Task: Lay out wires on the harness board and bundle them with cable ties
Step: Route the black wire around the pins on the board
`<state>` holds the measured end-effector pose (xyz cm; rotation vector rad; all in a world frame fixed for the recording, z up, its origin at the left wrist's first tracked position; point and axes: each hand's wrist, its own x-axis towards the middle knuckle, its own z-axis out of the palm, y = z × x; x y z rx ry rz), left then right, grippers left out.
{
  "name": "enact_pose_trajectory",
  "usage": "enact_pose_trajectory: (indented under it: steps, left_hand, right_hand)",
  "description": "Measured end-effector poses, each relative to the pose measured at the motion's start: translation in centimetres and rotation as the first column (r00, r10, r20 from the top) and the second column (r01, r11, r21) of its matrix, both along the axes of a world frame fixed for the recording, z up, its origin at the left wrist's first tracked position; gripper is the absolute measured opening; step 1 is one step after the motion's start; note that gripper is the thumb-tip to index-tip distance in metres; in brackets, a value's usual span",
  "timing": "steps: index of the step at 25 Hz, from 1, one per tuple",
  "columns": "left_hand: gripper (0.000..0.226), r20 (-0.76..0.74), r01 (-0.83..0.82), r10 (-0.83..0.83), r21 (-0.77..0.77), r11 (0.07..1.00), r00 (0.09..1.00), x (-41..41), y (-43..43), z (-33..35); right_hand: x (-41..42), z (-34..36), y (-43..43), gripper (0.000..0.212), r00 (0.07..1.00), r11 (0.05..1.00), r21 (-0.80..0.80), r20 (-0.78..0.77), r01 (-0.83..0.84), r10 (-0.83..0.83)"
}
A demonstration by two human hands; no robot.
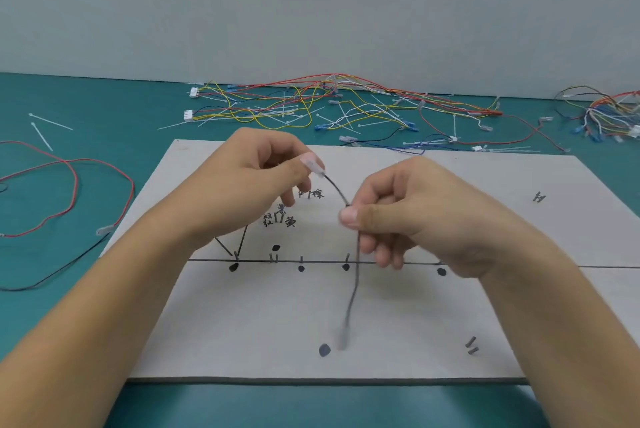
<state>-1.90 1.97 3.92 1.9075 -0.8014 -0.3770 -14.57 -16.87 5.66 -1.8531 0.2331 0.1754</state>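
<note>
Pinching black wire [354, 289] by its clear tip with left hand [256, 181], further along with right hand [398, 216]. Held raised over board [242, 323], tail left hanging; probably straightening before routing along pegs [273, 258]. Not yet laid.

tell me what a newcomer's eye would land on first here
First, the two hands in the middle: the left hand pinches the clear-tipped end of a black wire, and the right hand pinches it further along, its tail hanging blurred over the pale harness board. Behind the board, a tangle of coloured wires and white cable ties sprawls across the teal table.
</note>
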Motion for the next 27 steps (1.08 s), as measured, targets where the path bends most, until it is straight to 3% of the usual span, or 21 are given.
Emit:
enact_pose_trajectory:
  steps: [2,5,7,9,15,22,27]
  left_hand:
    - [0.015,-0.07,0.078,-0.082,-0.046,0.996,0.994,-0.2,-0.1,0.1]
    - [0.039,-0.206,0.102,-0.125,-0.117,0.988,0.971,0.5,0.3,0.1]
    - [0.033,-0.257,0.093,-0.124,-0.128,0.987,0.959,0.8,0.5,0.0]
    - [0.016,-0.203,0.088,-0.104,-0.086,0.992,0.974,0.9,0.6,-0.2]
    - [0.022,-0.057,-0.006,0.007,0.017,1.0,0.998,1.8,1.3,-0.5]
    - [0.035,0.113,-0.119,0.098,0.196,0.973,0.989,2.3,1.5,-0.8]
    - [0.036,0.173,-0.137,0.098,0.231,0.963,0.98,1.7,1.1,-0.8]
  right_hand:
    - [0.3,-0.9,1.3,0.022,0.998,0.999,-0.006,-0.046,-0.043,0.043]
    - [0.7,-1.5,2.3,0.026,0.995,0.999,-0.021,-0.092,-0.032,0.03]
    - [0.8,-1.7,2.7,0.027,0.994,1.0,-0.014,-0.107,-0.014,0.012]
    - [0.8,-2.0,3.1,0.027,0.994,1.0,-0.007,-0.105,-0.004,0.003]
    - [0.4,-2.2,4.1,0.005,0.999,0.999,-0.038,-0.033,0.035,-0.036]
    - [0.0,-3.1,6.0,0.029,0.995,0.986,-0.149,0.085,0.07,-0.057]
    - [-0.4,-3.9,6.9,0.045,0.994,0.97,-0.244,0.103,0.006,0.02]
